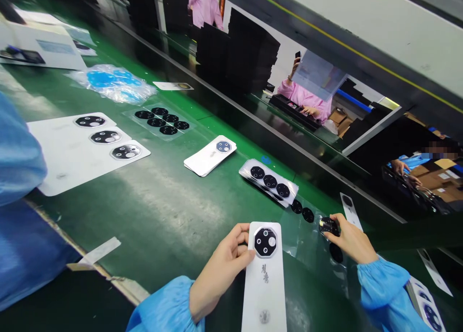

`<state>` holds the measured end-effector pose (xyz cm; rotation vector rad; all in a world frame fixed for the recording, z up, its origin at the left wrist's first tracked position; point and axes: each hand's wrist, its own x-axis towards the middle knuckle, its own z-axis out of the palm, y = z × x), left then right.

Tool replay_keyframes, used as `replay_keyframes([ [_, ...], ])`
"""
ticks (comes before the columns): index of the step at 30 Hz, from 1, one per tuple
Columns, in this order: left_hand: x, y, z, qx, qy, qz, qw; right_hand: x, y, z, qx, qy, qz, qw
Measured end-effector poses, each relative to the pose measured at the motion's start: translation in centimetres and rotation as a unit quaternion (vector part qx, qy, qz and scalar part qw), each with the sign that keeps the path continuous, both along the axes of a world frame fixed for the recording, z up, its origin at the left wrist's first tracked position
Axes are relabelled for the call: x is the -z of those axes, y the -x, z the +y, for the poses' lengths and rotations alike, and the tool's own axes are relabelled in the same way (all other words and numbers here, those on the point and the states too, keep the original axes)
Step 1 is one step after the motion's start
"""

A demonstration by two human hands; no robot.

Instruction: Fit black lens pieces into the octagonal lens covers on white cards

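My left hand (221,269) grips the upper left edge of a white phone back cover (255,293), thumb on its face. The cover has a black camera disc in an octagonal ring near its top and dark lettering below. On the right, my right hand (353,240) is closed with thumb and fingers on a shiny black camera disc (328,226) over a clear plastic sheet (294,247). Another black disc (336,253) lies just below those fingers. Beyond them, a stack of disc sheets (269,181) lies on the green bench.
A small stack of white covers (208,160) lies mid-bench, and larger white covers (72,153) lie at left beside a blue sleeve (21,144). A disc sheet (161,122) and a plastic bag (114,83) lie further back. A dark rail (217,103) borders the bench.
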<state>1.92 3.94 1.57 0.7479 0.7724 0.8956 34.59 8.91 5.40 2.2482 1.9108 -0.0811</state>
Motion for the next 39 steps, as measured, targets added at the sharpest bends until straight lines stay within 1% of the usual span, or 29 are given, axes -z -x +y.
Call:
replay_keyframes([
  [3,0.0,-0.1,0.0,0.019,-0.002,0.0,1.0,-1.0,0.4,-0.5,-0.009,-0.032,0.032,0.999],
  [6,-0.1,-0.3,0.0,0.03,0.004,0.0,1.0,-2.0,1.7,-1.6,-0.051,-0.071,0.136,0.987],
  [9,-0.2,-0.3,-0.1,0.039,0.0,-0.001,0.999,-3.0,4.0,-3.1,-0.09,-0.061,0.249,0.962],
  [12,-0.4,-0.5,-0.2,0.042,-0.01,0.006,0.999,-3.7,6.9,-4.7,-0.113,-0.045,0.303,0.945],
  [14,-0.5,-0.7,-0.2,0.049,-0.016,0.007,0.999,-3.8,8.6,-5.7,-0.142,-0.045,0.315,0.937],
  [17,-0.7,-1.1,-0.2,0.063,-0.025,-0.001,0.998,-3.4,10.8,-6.9,-0.192,-0.054,0.321,0.926],
  [22,-1.2,-1.4,-0.3,0.075,-0.041,-0.013,0.996,-2.5,12.9,-7.6,-0.241,-0.084,0.309,0.916],
  [28,-1.1,-1.7,-0.3,0.077,-0.048,-0.009,0.996,-2.2,13.1,-7.4,-0.253,-0.096,0.288,0.919],
  [32,-1.0,-1.7,-0.3,0.073,-0.045,-0.024,0.996,-2.1,13.1,-7.4,-0.255,-0.092,0.289,0.918],
  [39,-1.1,-1.6,-0.2,0.071,-0.044,-0.017,0.996,-2.1,13.2,-7.4,-0.264,-0.089,0.29,0.916],
])
